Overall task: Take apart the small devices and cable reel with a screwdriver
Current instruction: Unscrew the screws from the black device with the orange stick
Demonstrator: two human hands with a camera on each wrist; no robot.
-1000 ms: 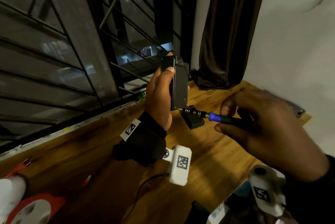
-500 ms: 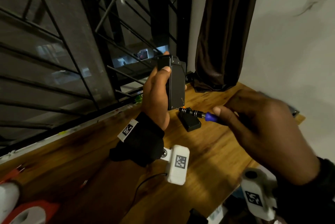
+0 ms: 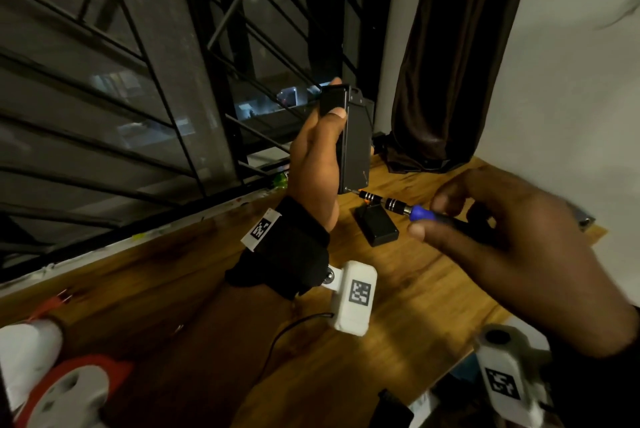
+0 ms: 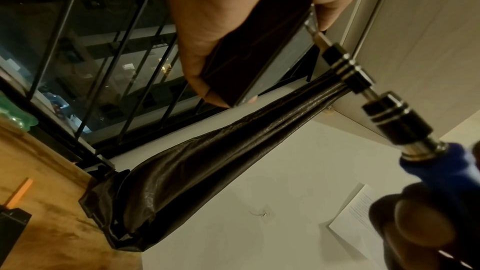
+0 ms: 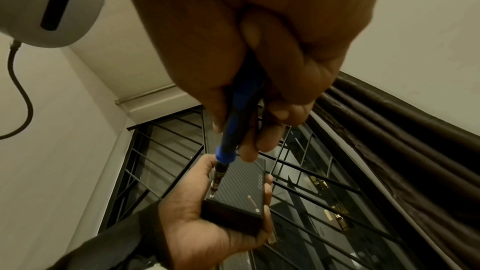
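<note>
My left hand (image 3: 317,157) grips a slim black box-shaped device (image 3: 353,140) upright above the wooden table (image 3: 194,275); the same device (image 5: 240,194) shows a ribbed face in the right wrist view. My right hand (image 3: 498,240) pinches a blue-and-black screwdriver (image 3: 420,213) by its handle. Its metal bit sits in a screw at the device's lower corner (image 5: 211,195). In the left wrist view the screwdriver shaft (image 4: 348,73) meets the device's edge (image 4: 265,65). A red-and-white cable reel (image 3: 65,393) lies at the lower left.
A second small black box (image 3: 377,225) lies on the table under the screwdriver. A barred window (image 3: 138,81) runs along the far side, a dark curtain (image 3: 457,57) hangs at the corner, and a white wall (image 3: 571,98) stands on the right. The table's edge is near my right wrist.
The device and screwdriver stay joined at the lower corner. My right fingers have shifted around the handle, as in turning it. The head view has drifted slightly.
</note>
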